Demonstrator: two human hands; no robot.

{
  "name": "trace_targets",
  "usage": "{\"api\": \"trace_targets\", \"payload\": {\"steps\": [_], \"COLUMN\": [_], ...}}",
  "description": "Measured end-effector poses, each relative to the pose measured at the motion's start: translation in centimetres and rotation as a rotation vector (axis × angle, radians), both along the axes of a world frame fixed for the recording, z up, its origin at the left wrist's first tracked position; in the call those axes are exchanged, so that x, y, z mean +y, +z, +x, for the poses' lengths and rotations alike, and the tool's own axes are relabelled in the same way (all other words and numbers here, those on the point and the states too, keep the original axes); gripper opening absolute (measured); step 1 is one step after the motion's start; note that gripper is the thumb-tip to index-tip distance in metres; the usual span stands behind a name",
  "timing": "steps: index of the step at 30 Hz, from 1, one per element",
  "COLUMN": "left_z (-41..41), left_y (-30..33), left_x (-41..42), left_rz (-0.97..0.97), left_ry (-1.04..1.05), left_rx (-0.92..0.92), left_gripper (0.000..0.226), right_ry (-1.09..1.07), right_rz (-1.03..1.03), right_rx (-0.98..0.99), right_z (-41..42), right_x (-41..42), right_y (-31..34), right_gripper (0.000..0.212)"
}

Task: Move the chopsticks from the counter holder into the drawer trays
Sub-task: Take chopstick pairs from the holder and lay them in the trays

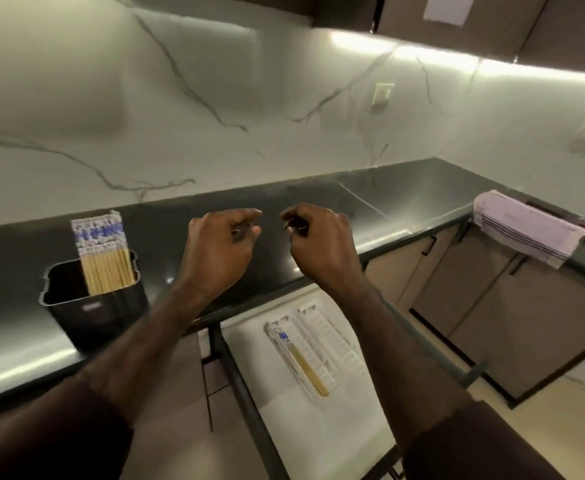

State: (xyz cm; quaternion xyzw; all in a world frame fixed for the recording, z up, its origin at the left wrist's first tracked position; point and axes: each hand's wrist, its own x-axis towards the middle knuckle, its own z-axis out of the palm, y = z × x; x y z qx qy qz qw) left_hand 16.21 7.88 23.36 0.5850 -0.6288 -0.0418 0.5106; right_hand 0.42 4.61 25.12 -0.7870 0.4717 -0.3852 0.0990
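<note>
A bundle of chopsticks stands in a black holder on the dark bench, left of both hands. A few more lie in a white drawer tray below. The left hand and right hand hover above the bench, fingers curled, holding nothing visible.

Lower ends of the blue-patterned bamboo chopsticks are lying hidden inside the black rectangular holder. The right forearm is covering part of the white ribbed plastic drawer trays; the white-lined open drawer is running past the bottom edge.
</note>
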Motion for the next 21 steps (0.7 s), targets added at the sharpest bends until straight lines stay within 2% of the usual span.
{"api": "trace_targets", "payload": {"steps": [4, 10, 21], "left_z": [5.3, 15.0, 31.7], "left_y": [1.3, 1.1, -0.3], "left_x": [1.2, 1.7, -1.9], "left_rz": [-0.046, -0.066, 0.042], "left_ry": [0.117, 0.194, 0.178], "left_rx": [-0.029, 0.037, 0.01], "left_gripper": [0.025, 0.027, 0.032], "right_ry": [0.082, 0.2, 0.251], "right_rz": [-0.052, -0.059, 0.038], "right_rx": [-0.012, -0.02, 0.018], "right_z": [5.4, 15.5, 32.2], "right_x": [0.7, 0.5, -3.3], "right_y": [2.1, 2.2, -0.5], "right_gripper": [0.026, 0.024, 0.029]}}
